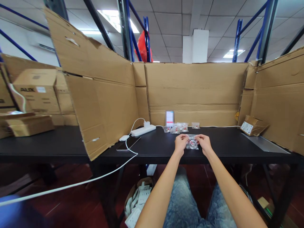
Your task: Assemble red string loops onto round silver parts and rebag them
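Between my two hands, just above the front of the black table, is a small clear plastic bag with a round, clear and silvery piece inside. The fingers of my left hand pinch the bag's upper left edge. On the opposite edge, my right hand pinches it the same way. What the round piece is, I cannot make out. Beyond my hands lies a group of similar clear bags with red bits in them, and one more small bag sits apart to their right.
A lit phone stands against the cardboard back wall. On the left are a white power strip, a white cable hanging off the table edge, and a dark flat device. A small opened carton sits at right.
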